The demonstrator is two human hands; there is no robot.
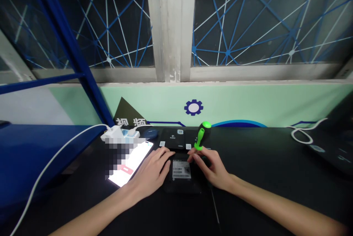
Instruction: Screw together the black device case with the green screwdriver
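Screwdriver [203, 136] tip hidden by right hand [212, 166]; label [181, 170] print too small

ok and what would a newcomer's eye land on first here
Probably the lime-green and black screwdriver, sticking up from the right hand. Next, perhaps, the glowing phone on the black table beside the left hand, then the blue gear on the pale green wall behind.

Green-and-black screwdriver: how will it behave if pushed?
The screwdriver is probably top-heavy: its thick handle stands above the right hand, so a push may tip it. Laid on the black table, its rounded handle might roll.
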